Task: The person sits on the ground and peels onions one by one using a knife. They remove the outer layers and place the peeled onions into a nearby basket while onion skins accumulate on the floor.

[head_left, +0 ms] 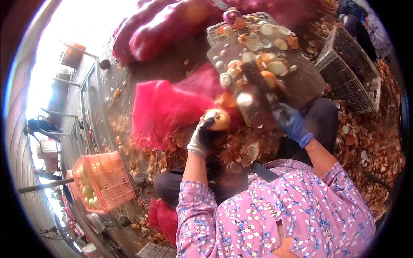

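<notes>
My left hand (199, 141), in a white glove with dark fingers, grips a pale yellow onion (221, 119) over my lap. A few papery skins cling to it. My right hand (294, 125), in a blue glove, is closed round the handle of a broad dark knife (256, 84). The blade points away over a board (307, 84), and both are somewhat blurred. Cut onion ends and peelings (254, 44) lie strewn on the board. Between my hands and the board, the near edge touches loose skins.
Full red mesh sacks (167, 32) lie beyond the board; a slack red mesh bag (172, 107) spreads left of it. A grey crate (344, 69) stands at right, near another person's legs (359, 32). An orange crate (109, 180) holds onions at left. Brown skins (365, 142) cover the ground.
</notes>
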The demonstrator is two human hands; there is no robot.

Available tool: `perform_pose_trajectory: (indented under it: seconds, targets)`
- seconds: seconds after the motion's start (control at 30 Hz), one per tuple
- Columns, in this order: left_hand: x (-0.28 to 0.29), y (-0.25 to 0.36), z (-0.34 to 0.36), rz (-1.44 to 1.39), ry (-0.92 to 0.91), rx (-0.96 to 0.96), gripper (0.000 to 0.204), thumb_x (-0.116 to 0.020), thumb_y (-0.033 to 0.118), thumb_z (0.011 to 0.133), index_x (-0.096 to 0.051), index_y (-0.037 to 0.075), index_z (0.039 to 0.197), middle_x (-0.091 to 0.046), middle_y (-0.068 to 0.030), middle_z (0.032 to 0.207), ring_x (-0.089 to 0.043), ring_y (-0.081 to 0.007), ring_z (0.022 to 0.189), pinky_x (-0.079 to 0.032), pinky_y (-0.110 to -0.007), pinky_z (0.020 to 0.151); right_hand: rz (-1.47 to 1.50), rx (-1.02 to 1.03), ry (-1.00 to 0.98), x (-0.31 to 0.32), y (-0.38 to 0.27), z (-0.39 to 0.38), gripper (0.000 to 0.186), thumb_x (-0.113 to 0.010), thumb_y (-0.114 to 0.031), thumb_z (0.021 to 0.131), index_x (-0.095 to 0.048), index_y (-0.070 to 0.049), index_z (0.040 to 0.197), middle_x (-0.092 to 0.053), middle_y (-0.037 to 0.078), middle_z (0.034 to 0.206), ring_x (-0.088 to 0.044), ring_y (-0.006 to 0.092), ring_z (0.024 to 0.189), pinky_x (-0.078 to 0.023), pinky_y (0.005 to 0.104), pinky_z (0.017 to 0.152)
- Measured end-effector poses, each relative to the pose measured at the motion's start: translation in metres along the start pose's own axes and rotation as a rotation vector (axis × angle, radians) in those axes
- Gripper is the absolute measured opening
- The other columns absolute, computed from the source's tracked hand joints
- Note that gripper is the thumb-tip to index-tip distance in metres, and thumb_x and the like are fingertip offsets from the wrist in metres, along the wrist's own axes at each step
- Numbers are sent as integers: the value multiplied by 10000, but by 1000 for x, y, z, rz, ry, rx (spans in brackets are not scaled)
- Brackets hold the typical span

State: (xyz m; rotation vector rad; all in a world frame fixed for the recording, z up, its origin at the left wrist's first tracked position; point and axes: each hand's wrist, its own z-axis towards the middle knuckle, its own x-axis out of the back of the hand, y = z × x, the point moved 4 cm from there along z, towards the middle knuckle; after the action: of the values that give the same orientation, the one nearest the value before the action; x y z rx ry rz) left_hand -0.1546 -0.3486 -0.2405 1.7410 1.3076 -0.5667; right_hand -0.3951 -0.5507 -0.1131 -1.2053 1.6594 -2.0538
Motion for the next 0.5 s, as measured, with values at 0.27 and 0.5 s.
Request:
perform_pose_trajectory:
  seconds: [0.27,0.5]
  targets:
    - [-107,-36,-11,312,170,-295,817,-752,31,759,-288,191,1413,-478,-130,1261,-582,-267,1044,-576,-411,778,99,186,-126,6,-53,-19,335,-660,-183,873,-579,-17,1152,-689,156,838,-671,154,739,-509,310,653]
    - [-128,-31,-8,589,146,-336,658,-708,-20,798,-352,34,1349,-589,-93,1135,-619,-164,958,-550,-284,797,-68,186,-187,3,-54,-21,341,-665,-237,856,-591,-91,1154,-679,174,904,-671,334,848,-536,369,681]
